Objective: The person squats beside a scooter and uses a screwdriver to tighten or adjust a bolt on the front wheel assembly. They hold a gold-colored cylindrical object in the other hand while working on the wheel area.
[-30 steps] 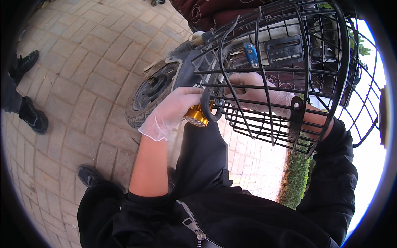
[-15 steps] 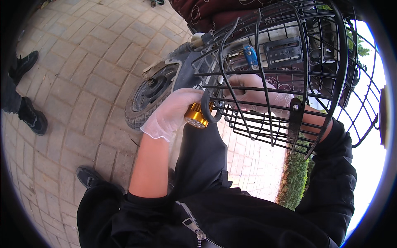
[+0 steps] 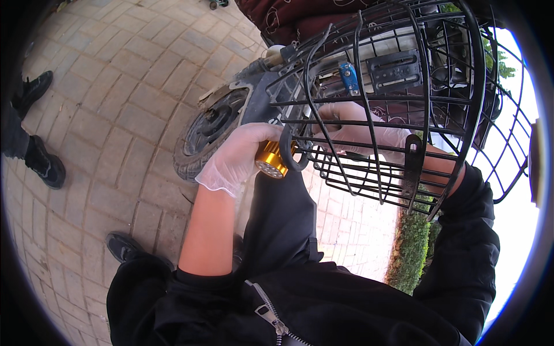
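Observation:
In a thin, translucent glove, my left hand is closed around the back of a gold, ribbed lamp with a round face of small lenses. Its fingertips are hidden behind the lamp and a dark curved loop at the basket's lower end. My right hand, gloved too, shows through the bars of a black wire basket. Its fingers are curled toward the back of the lamp, and what they grip is hidden. Behind the basket is an electric scooter or bike with a dusty front wheel.
A blue metal clamp and a dark slotted plate sit behind the basket wires. Someone's black shoes stand on the paving at the left. Dark red patterned cloth lies beyond the basket. A green hedge runs at the lower right.
The gold lamp has shifted slightly left and turned a little, so its lens face shows more. Both hands keep nearly the same places.

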`<action>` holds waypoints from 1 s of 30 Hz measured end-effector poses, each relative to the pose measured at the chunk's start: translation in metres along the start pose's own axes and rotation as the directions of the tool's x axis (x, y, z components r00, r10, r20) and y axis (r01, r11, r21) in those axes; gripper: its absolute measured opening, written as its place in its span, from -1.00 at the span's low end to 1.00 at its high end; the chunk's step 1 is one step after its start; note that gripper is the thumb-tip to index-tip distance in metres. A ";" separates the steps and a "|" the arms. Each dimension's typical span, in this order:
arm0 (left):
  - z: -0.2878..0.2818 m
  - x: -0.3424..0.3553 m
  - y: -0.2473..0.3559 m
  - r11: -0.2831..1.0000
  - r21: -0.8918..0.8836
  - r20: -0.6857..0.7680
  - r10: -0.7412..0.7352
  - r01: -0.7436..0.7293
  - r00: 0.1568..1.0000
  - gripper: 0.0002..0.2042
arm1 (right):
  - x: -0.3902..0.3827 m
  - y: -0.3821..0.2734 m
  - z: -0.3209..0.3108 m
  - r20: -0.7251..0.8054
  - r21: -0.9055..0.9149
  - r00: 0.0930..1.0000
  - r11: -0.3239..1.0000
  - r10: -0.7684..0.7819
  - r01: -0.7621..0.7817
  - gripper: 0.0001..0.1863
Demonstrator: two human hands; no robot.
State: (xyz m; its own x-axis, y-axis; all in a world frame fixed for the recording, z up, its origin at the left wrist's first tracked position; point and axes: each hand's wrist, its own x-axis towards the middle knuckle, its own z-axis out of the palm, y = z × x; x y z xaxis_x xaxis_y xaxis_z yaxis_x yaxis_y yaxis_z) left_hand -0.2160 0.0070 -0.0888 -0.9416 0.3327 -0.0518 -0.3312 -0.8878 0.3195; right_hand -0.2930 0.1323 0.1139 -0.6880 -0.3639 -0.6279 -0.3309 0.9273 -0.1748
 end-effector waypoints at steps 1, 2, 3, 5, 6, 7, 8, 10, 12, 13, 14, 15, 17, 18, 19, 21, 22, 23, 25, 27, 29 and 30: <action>-0.001 0.002 -0.001 1.000 -0.015 0.026 -0.002 0.002 1.000 -0.77 | 0.000 -0.001 -0.001 -0.005 0.011 1.000 1.000 0.002 -0.002 -0.58; -0.002 0.003 -0.001 1.000 -0.030 0.051 -0.003 0.004 0.999 -0.75 | 0.000 -0.001 -0.002 0.009 0.021 1.000 1.000 0.011 -0.011 -0.57; -0.003 0.004 -0.002 1.000 -0.030 0.041 0.000 0.001 0.999 -0.75 | 0.000 -0.002 -0.003 -0.012 -0.041 1.000 0.999 0.004 -0.004 -0.56; -0.003 0.005 -0.003 1.000 -0.029 0.024 0.007 -0.006 1.000 -0.75 | 0.000 -0.003 -0.004 0.027 -0.021 0.999 0.999 0.030 -0.029 -0.56; -0.003 0.006 -0.004 1.000 -0.030 0.031 0.009 -0.008 0.999 -0.75 | 0.000 -0.004 -0.004 0.038 -0.015 0.999 0.999 0.038 -0.037 -0.56; -0.003 0.006 -0.003 0.999 -0.031 0.038 0.012 -0.011 0.999 -0.76 | 0.000 -0.004 -0.005 0.037 -0.007 0.999 0.999 0.034 -0.033 -0.57; -0.002 0.006 -0.003 0.999 -0.033 0.048 0.017 -0.015 0.999 -0.76 | 0.000 -0.004 -0.005 0.038 0.002 0.999 1.000 0.029 -0.029 -0.58; -0.003 0.005 -0.001 1.000 0.008 0.028 0.012 -0.012 1.000 -0.76 | 0.001 -0.004 -0.004 0.039 0.027 0.999 0.999 0.036 -0.037 -0.60; -0.002 0.005 0.000 0.999 0.015 0.025 0.027 -0.028 0.999 -0.76 | 0.001 -0.002 -0.004 0.038 0.060 0.997 0.996 0.061 -0.063 -0.63; -0.001 0.005 0.000 0.999 0.004 0.029 0.045 -0.046 0.999 -0.76 | 0.002 0.000 -0.004 0.045 0.060 0.997 0.996 0.056 -0.059 -0.64; 0.000 0.005 0.000 0.998 -0.007 0.033 0.064 -0.064 0.997 -0.75 | 0.003 0.001 -0.004 0.050 0.060 0.997 0.997 0.051 -0.054 -0.65; 0.001 0.005 0.000 0.998 0.008 0.028 0.062 -0.063 0.998 -0.76 | 0.004 0.003 -0.004 0.056 0.061 0.997 0.997 0.047 -0.050 -0.66; 0.004 0.008 0.000 0.998 0.037 0.014 0.051 -0.052 0.999 -0.76 | 0.006 0.008 -0.003 0.051 0.066 0.999 0.998 0.011 -0.014 -0.68; 0.006 0.010 0.000 0.998 0.056 0.017 0.037 -0.038 0.999 -0.77 | 0.008 0.010 -0.003 0.053 0.063 0.999 0.998 0.003 -0.006 -0.69; 0.006 0.012 0.001 0.997 0.075 0.016 0.016 -0.017 1.000 -0.78 | 0.009 0.013 -0.003 0.052 0.068 0.999 0.998 -0.015 0.012 -0.70; 0.006 0.018 0.003 0.992 0.124 0.023 -0.020 0.017 1.000 -0.79 | 0.012 0.016 -0.003 0.054 0.052 0.998 0.998 -0.027 0.025 -0.70; 0.006 0.021 0.004 0.987 0.157 0.030 -0.034 0.029 0.999 -0.79 | 0.013 0.018 -0.004 0.065 0.064 0.997 0.997 -0.039 0.035 -0.70; 0.006 0.023 0.004 0.981 0.191 0.025 -0.040 0.035 0.999 -0.79 | 0.013 0.018 -0.004 0.067 0.069 0.997 0.997 -0.048 0.044 -0.70; 0.005 0.025 0.005 0.981 0.182 0.019 -0.064 0.059 0.998 -0.81 | 0.012 0.018 -0.007 0.093 0.111 0.994 0.992 -0.063 0.052 -0.68; 0.006 0.026 0.005 0.978 0.194 0.009 -0.077 0.074 0.997 -0.82 | 0.010 0.017 -0.010 0.138 0.188 0.988 0.981 -0.073 0.046 -0.64; 0.008 0.024 0.007 0.970 0.230 0.003 -0.081 0.078 0.997 -0.83 | 0.008 0.014 -0.013 0.167 0.207 0.979 0.975 -0.117 0.081 -0.59; 0.009 0.023 0.008 0.969 0.233 -0.024 -0.076 0.080 0.997 -0.83 | 0.006 0.012 -0.014 0.179 0.217 0.974 0.971 -0.140 0.100 -0.56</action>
State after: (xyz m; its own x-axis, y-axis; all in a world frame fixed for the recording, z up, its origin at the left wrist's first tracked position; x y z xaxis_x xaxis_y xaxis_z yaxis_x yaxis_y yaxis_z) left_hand -0.2398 0.0099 -0.0791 -0.9149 0.3916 -0.0986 -0.3819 -0.7598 0.5262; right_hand -0.3108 0.1400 0.1187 -0.5078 -0.4685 -0.7229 -0.2500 0.8832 -0.3967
